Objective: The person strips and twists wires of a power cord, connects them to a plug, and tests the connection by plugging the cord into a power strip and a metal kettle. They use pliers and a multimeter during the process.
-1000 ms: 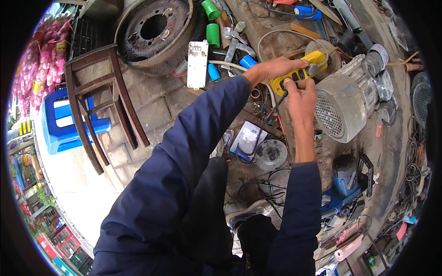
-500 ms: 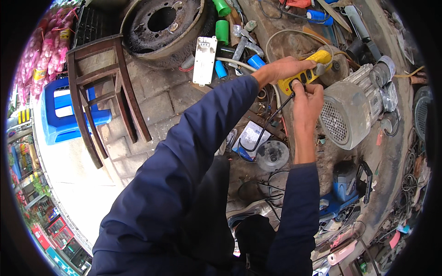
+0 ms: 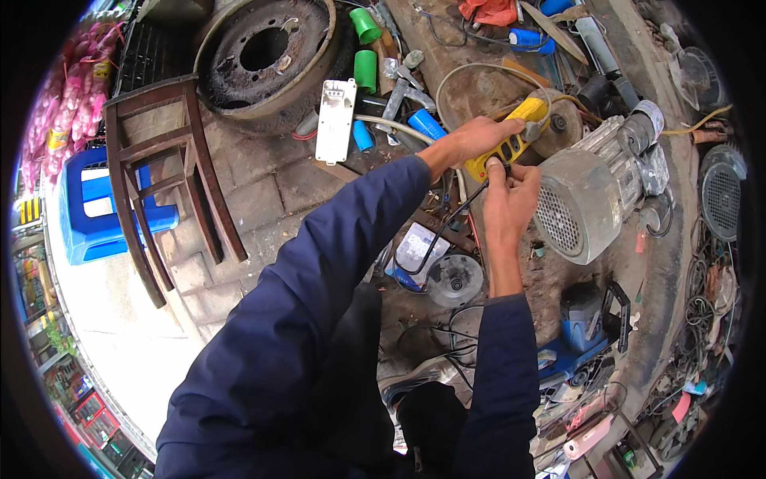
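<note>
A yellow power strip (image 3: 527, 110) lies slantwise across the dirty ground ahead, its outlets facing up. My left hand (image 3: 476, 142) is closed around its near end, thumb laid along the top. My right hand (image 3: 511, 195) pinches the plug end of a black cord (image 3: 455, 214) against the strip's near side. Fingers hide most of the plug, so how far it sits in an outlet cannot be seen. The cord curves down past a white and blue card (image 3: 419, 249) and a round grey disc (image 3: 455, 281).
A grey electric motor (image 3: 582, 206) lies just right of my right hand. A blue power tool (image 3: 586, 334) sits nearer on the right. Left are a wooden stool frame (image 3: 205, 164), a blue plastic stool (image 3: 77, 231), a rusty wheel rim (image 3: 313, 60) and a white case (image 3: 336, 124).
The whole view has shifted, so things sit slightly further left and the motor side shows more. Both hands keep their hold on the strip and plug.
</note>
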{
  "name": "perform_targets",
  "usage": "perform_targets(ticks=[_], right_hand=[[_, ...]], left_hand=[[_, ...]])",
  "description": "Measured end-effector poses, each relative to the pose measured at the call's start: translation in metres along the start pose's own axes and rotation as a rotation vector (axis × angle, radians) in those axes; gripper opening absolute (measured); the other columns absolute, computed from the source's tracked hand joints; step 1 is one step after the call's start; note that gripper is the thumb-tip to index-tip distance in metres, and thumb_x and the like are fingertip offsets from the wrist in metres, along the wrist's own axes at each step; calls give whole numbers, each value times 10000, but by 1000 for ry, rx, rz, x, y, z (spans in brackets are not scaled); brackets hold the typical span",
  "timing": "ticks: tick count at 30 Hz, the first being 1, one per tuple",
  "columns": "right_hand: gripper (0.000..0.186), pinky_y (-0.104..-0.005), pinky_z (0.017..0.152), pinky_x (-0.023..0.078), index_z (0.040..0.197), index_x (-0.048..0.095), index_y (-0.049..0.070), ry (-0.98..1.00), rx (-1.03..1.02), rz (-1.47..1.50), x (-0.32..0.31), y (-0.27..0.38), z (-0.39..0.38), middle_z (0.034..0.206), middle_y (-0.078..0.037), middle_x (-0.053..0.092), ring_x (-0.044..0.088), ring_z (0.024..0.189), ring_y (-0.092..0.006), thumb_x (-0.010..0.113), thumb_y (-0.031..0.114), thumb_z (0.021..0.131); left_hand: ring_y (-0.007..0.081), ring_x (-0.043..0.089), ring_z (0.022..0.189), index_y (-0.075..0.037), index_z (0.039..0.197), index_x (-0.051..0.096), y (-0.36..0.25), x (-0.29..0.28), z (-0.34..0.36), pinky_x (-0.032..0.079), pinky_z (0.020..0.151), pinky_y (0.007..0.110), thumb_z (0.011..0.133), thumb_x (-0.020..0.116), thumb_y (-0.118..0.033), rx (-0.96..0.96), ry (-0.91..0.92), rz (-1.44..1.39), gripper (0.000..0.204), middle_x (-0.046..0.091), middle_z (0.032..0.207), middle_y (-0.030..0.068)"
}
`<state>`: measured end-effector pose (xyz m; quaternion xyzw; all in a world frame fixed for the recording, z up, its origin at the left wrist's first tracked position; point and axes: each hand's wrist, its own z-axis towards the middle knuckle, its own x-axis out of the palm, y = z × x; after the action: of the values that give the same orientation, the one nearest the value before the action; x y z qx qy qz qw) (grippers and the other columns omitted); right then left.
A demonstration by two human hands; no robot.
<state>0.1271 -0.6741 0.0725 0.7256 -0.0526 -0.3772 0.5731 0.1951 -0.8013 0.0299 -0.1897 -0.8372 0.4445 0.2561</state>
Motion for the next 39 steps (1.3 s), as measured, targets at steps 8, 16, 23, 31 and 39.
perform_targets(ticks=[8, 16, 23, 31, 39], right_hand=[[356, -345, 653, 508, 1040, 532, -14, 42, -75, 75, -1, -5, -7, 829, -82, 615, 583, 691, -165, 760, 223, 905], [375, -360, 685, 523, 1060, 521, 4, 65, -160, -45, -7, -3, -12, 841, -101, 633, 615, 729, -177, 771, 235, 904], [398, -516, 696, 547, 1061, 502, 47, 8, -117, -248, -3, 3, -10, 866, -180, 707, 708, 793, -427, 773, 279, 884], [328, -290, 658, 519, 1106, 532, 20, 144, -197, 118, -10, 21, -23, 873, -51, 642, 629, 743, -125, 773, 129, 911], [400, -289, 798, 579, 1259, 470, -10, 401, 111, 667, -46, 8, -29, 1146, -136, 664, 642, 950, -134, 713, -19, 940]], left_hand=[[153, 623, 830, 72, 1132, 707, 0, -4, -11, 511, 729, 329, 948, 611, -612, 156, 13, 170, 716, 700, 950, 75], [186, 625, 883, 87, 1117, 708, -6, 4, -18, 501, 773, 352, 907, 632, -645, 215, 38, 176, 765, 700, 974, 119], [172, 641, 877, 99, 1150, 691, -8, 3, -13, 516, 780, 332, 949, 597, -627, 179, -26, 298, 759, 709, 970, 121], [189, 676, 816, 65, 1122, 713, 1, -11, 1, 542, 741, 362, 964, 579, -658, 188, -44, 198, 753, 728, 959, 125], [320, 707, 1021, 74, 1266, 598, 6, -16, 1, 538, 858, 429, 985, 528, -653, 181, -89, 418, 783, 720, 1075, 232]])
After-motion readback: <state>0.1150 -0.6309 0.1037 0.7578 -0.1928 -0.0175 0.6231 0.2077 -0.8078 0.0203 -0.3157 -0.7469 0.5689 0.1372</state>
